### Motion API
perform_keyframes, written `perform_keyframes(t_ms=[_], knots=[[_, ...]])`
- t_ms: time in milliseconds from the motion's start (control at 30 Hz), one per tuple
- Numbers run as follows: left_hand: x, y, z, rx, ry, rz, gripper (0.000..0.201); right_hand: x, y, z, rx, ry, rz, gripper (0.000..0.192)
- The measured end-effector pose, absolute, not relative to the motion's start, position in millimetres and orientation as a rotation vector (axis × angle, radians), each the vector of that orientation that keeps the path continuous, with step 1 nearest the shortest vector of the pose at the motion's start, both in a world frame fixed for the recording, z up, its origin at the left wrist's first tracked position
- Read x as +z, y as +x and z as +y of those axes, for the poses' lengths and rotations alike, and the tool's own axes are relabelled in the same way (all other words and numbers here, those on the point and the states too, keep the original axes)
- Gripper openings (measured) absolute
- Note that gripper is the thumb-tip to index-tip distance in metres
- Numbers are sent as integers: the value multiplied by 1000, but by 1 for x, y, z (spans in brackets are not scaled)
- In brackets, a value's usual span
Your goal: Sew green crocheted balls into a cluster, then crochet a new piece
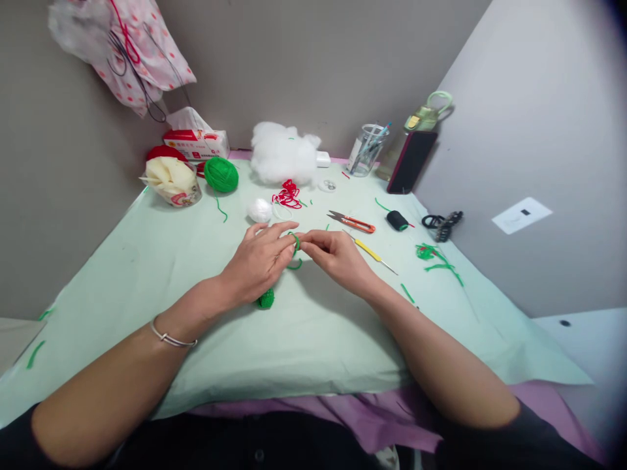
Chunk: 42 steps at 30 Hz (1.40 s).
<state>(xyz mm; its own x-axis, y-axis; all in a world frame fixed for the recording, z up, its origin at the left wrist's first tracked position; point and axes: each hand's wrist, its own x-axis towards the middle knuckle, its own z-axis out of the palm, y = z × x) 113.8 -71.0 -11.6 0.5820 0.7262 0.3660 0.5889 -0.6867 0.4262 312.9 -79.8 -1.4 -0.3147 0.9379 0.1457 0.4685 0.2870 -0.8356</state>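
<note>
Green yarn forms a small loop at the fingertips of my left hand, which pinches it between thumb and index finger while the other fingers stretch forward. My right hand meets it from the other side, thumb and index finger pressed together on the same yarn. A loose yarn end curls just below the fingertips. Under my left hand a small green crocheted piece pokes out, partly hidden by the palm. To the right of my right hand lies a crochet hook with a yellow handle, and beyond it orange thread snips.
Behind my hands are a white yarn ball, tangled red yarn, white stuffing and a green yarn ball. A phone leans against a bottle beside a pen cup. Green scraps lie at right.
</note>
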Motion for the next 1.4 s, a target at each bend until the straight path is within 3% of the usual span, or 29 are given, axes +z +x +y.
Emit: perform_keyframes(t_ms=[300, 833, 1067, 1233, 1400], knots=[[-16, 113, -66, 1007, 2401, 1018, 31, -3, 308, -88, 573, -1300, -2058, 25], [-15, 114, -70, 1193, 2053, 980, 20, 8, 309, -90, 888, -1192, -1814, 27], [-16, 113, -69, 1198, 2046, 962, 24, 10, 310, -88, 1021, -1117, -1685, 26], [-18, 113, -70, 1178, 2231, 950, 28, 3, 306, -87, 978, -1151, -1647, 23], [-19, 115, -73, 1084, 2390, 946, 32, -5, 302, -88, 705, -1274, -1704, 14]])
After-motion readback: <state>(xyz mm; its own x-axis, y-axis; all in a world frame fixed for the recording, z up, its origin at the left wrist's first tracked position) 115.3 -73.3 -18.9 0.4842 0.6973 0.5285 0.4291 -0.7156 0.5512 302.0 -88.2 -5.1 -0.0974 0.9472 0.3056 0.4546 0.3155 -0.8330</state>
